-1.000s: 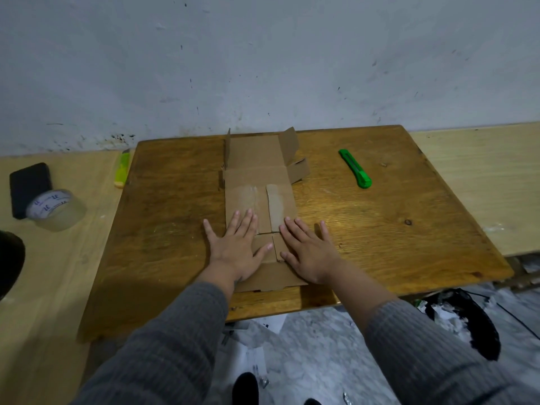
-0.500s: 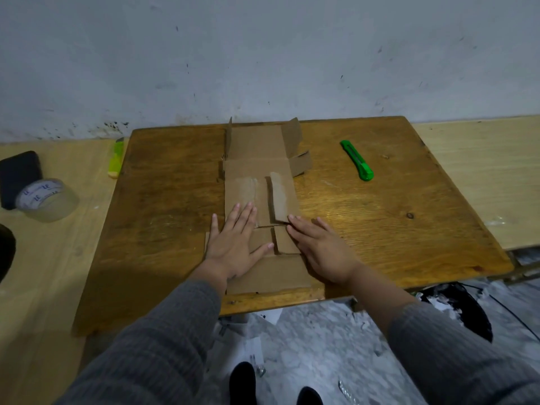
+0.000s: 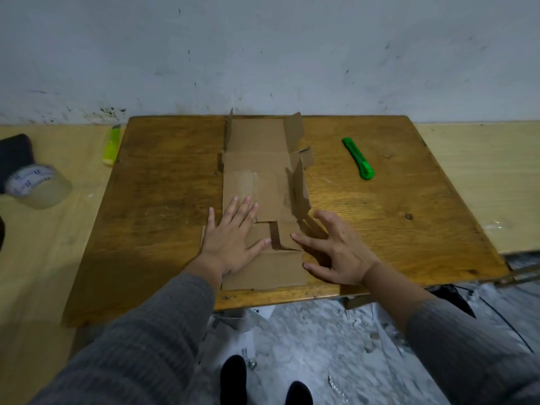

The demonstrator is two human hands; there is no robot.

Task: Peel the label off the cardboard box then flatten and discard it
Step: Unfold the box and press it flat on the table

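The unfolded brown cardboard box [image 3: 257,171] lies flat along the middle of the brown wooden table [image 3: 380,223], running from the back edge to the front edge. My left hand [image 3: 233,241] presses flat on its left half with straight fingers. My right hand [image 3: 336,249] sits at the box's right edge, fingers spread and slightly lifted, holding nothing. A right-side flap [image 3: 299,191] stands up on edge just beyond my right fingers. Flaps at the far end also stick up. No label shows on the cardboard.
A green utility knife [image 3: 358,158] lies on the table's right back part. On the pale bench to the left are a roll of clear tape [image 3: 38,185], a dark object [image 3: 14,153] and a yellow-green item [image 3: 112,146]. A black bin bag [image 3: 455,299] sits below the table's right corner.
My right hand has slid off the cardboard to its right edge and lifted its fingers. The right flap it was pressing has sprung up on edge. My left hand stays pressed down.
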